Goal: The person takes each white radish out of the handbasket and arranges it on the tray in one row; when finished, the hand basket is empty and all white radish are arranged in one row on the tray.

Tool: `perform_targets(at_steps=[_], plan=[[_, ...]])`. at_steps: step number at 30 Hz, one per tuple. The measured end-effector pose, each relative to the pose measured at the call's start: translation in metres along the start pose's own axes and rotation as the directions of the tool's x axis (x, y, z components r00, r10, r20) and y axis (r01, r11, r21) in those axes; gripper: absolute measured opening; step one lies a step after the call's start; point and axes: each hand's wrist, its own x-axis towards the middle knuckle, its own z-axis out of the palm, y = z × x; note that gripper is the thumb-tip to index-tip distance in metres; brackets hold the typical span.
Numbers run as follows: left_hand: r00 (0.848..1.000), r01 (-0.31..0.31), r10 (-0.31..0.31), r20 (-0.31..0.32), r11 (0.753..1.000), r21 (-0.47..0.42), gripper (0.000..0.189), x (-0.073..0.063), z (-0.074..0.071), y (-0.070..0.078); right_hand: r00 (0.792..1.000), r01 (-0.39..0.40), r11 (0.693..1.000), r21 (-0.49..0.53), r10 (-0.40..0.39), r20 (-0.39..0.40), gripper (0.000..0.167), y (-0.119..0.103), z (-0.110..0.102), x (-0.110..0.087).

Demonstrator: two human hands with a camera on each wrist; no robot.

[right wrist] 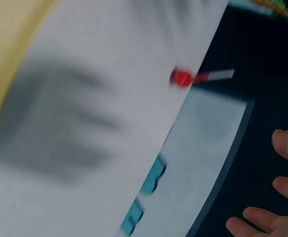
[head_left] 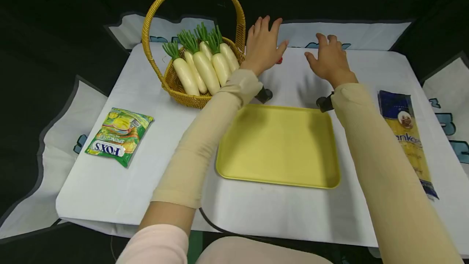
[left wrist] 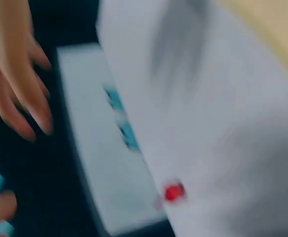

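Note:
My left hand (head_left: 264, 48) is in the air beside the right rim of a wicker basket (head_left: 188, 100), fingers spread and holding nothing. Several white radishes (head_left: 207, 72) with green tops lie in that basket. Over the far part of the table my right hand (head_left: 327, 60) hovers with loosely bent fingers, also holding nothing. A yellow tray (head_left: 278, 146) lies flat between the two forearms. Partly behind the left thumb is a small red thing (head_left: 279, 60); the right wrist view shows this red thing (right wrist: 183, 77) at the table's edge, its kind unclear.
A green FOX'S candy bag (head_left: 119, 133) lies at the table's left. On the right is a blue and yellow pankoo packet (head_left: 406, 133), partly covered by the right sleeve. A black cable (head_left: 216, 227) runs along the near edge of the white table (head_left: 146, 190).

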Motion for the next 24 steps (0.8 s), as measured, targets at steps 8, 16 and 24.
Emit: perform_targets(at_steps=[8, 16, 24], plan=[[0.940, 0.100, -0.201, -0.276, 0.935, -0.339, 0.062, -0.094, 0.005, -0.050, 0.994, 0.108, 0.985, 0.132, -0.106, -0.021, 0.062, -0.033, 0.021, -0.008], [0.741, 0.284, -0.534, -0.406, 0.798, -0.532, 0.083, -0.162, 0.037, -0.121, 0.963, 0.255, 0.929, 0.269, -0.268, 0.012, 0.061, -0.067, 0.040, -0.019], [0.727, 0.369, -0.654, -0.208, 0.628, -0.685, 0.093, -0.176, 0.062, -0.129, 0.899, 0.420, 0.768, 0.483, -0.425, -0.106, 0.058, -0.106, 0.068, -0.036]])
